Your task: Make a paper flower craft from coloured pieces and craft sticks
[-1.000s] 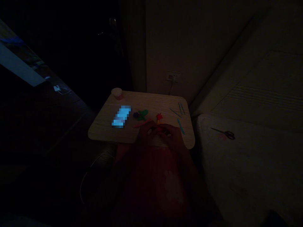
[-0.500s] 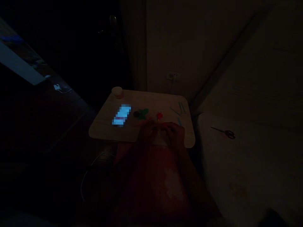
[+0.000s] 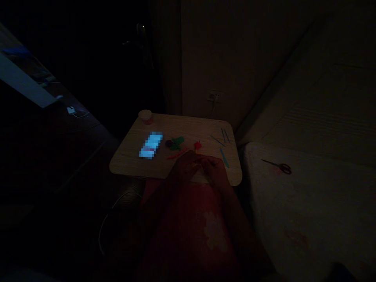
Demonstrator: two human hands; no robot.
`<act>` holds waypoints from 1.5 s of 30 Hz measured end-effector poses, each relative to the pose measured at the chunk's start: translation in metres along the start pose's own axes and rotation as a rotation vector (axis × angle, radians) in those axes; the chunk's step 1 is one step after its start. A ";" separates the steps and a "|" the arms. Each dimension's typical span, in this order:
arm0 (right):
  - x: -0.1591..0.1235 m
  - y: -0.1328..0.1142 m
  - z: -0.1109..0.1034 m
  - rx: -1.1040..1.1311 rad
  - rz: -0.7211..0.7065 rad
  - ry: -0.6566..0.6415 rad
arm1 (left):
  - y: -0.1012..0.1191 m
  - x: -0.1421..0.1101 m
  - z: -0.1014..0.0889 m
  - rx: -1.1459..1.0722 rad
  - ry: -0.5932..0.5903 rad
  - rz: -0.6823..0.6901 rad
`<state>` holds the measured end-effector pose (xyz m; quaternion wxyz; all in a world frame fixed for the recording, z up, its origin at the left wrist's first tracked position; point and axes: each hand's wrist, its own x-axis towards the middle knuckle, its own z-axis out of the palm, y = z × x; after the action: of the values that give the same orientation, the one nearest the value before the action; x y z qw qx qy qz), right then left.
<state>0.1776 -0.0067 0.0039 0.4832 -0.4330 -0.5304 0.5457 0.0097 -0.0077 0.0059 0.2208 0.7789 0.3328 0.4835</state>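
Observation:
In dim light, my left hand (image 3: 185, 166) and my right hand (image 3: 216, 169) meet over the front edge of a small wooden table (image 3: 129, 164). Their fingers are closed together around something small; its kind is hidden by the fingers and the dark. Just beyond them sits a red piece with a yellow lower part (image 3: 197, 146). A thin orange-red strip (image 3: 176, 154) lies beside my left hand. Farther left is a green leaf-like shape (image 3: 178, 142) against a dark purple lump (image 3: 169, 143). A flat blue tool (image 3: 224, 157) lies right of my right hand.
A blurred bright phone-like screen (image 3: 151, 145) lies on the table's left, a tub (image 3: 146, 117) at its back-left corner. Several thin sticks (image 3: 223, 135) are at the back right. Scissors (image 3: 284, 168) rest on a pale surface to the right. A wall socket (image 3: 215, 96) is behind.
My hands have drawn closer together, and my right hand has shifted slightly, showing more of the blue tool. The red bit seen between the fingers is now covered. More of the orange-red strip shows.

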 end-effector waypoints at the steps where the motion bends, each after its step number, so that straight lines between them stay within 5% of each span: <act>1: -0.001 0.000 -0.001 0.014 0.026 -0.019 | 0.000 0.000 0.000 0.007 -0.001 -0.007; 8: -0.008 -0.007 0.003 0.091 0.134 -0.125 | 0.000 -0.002 -0.007 0.066 0.049 -0.054; 18: -0.009 -0.013 0.005 -0.216 -0.152 -0.098 | 0.007 -0.004 -0.008 0.314 -0.123 -0.001; 25: -0.011 -0.009 0.009 -0.236 -0.175 -0.026 | 0.004 -0.004 -0.005 0.171 -0.147 0.047; 38: -0.008 -0.011 0.006 -0.111 -0.092 0.052 | -0.001 -0.004 -0.012 0.173 0.072 -0.001; 45: -0.011 -0.010 0.009 -0.078 -0.104 0.029 | 0.004 -0.004 -0.012 0.183 0.082 0.012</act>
<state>0.1714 -0.0191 0.0135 0.5012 -0.4311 -0.5661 0.4924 -0.0009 -0.0128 0.0110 0.1320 0.7774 0.3796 0.4839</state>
